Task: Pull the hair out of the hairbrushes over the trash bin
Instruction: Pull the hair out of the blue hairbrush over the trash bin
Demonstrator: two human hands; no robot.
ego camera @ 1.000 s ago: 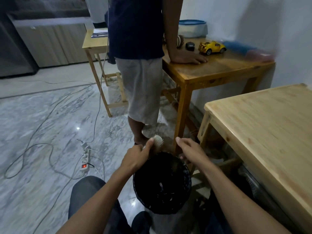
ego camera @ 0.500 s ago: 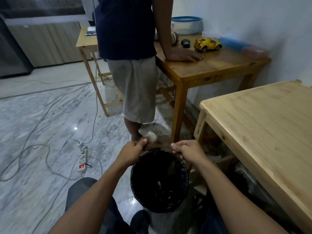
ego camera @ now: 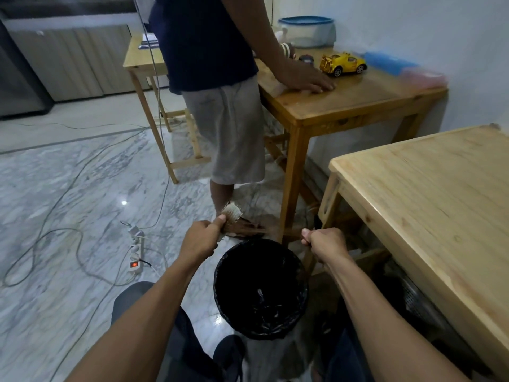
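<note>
My left hand (ego camera: pixel 199 239) grips a pale hairbrush (ego camera: pixel 230 215) with its bristled head sticking up, just beyond the far left rim of the trash bin (ego camera: pixel 220 274). The bin is round, lined with a black bag, and stands between my knees. My right hand (ego camera: pixel 325 241) is closed in a fist past the bin's far right rim, pinching a blurred brown strand of hair (ego camera: pixel 289 232) that stretches toward the brush.
A person (ego camera: pixel 220 78) stands right beyond the bin, a hand resting on the darker wooden table (ego camera: pixel 358 100) with a yellow toy car (ego camera: pixel 343 63). A light wooden table (ego camera: pixel 440 194) is at my right. A power strip (ego camera: pixel 135 253) and cables lie on the marble floor to the left.
My hands have drawn apart: the right one moved right and closed on hair, pulling it away from the brush, while the left shifted the brush left.
</note>
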